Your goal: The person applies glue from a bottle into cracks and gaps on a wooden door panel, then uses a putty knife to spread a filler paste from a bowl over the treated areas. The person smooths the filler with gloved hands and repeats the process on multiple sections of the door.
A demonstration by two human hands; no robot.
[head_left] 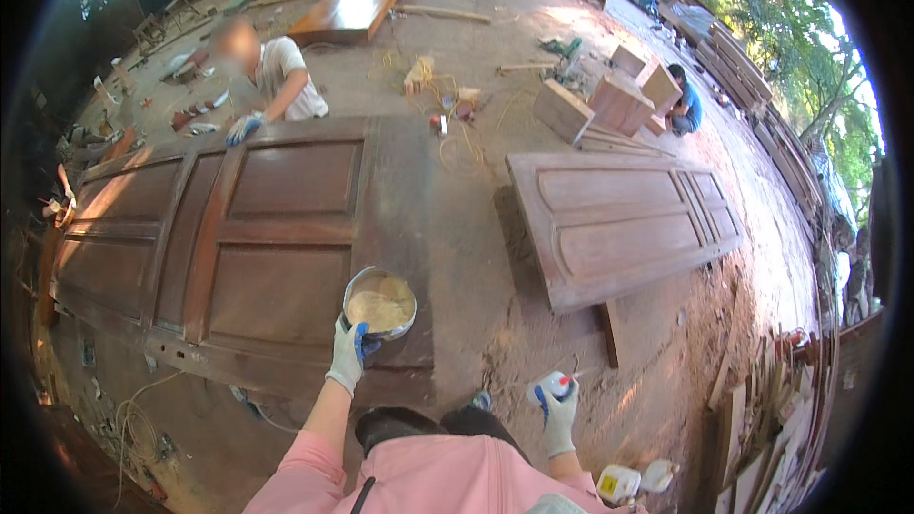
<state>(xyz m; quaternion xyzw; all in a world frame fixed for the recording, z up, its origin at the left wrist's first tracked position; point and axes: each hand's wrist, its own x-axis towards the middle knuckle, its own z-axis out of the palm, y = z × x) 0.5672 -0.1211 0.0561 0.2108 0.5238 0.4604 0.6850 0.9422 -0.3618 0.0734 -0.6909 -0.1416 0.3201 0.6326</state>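
My left hand (348, 357), in a grey glove with blue on the fingers, grips the side of a round metal bowl (412, 314). Inside the bowl lies a pale tan powder or paste (379, 305). The bowl is over the near right end of a large dark brown panelled door (276, 286), which lies flat. My right hand (559, 416), gloved alike, is closed round a small white bottle with a red tip (552, 385). It is held low, to the right of the door.
Across the door, a person's blue-gloved hand (245, 128) rests on its far edge. A second panelled door (619, 228) lies raised at right. Wooden blocks (624, 100) and a crouching person in blue (687, 109) are beyond it. White jugs (619, 483) stand near my right elbow.
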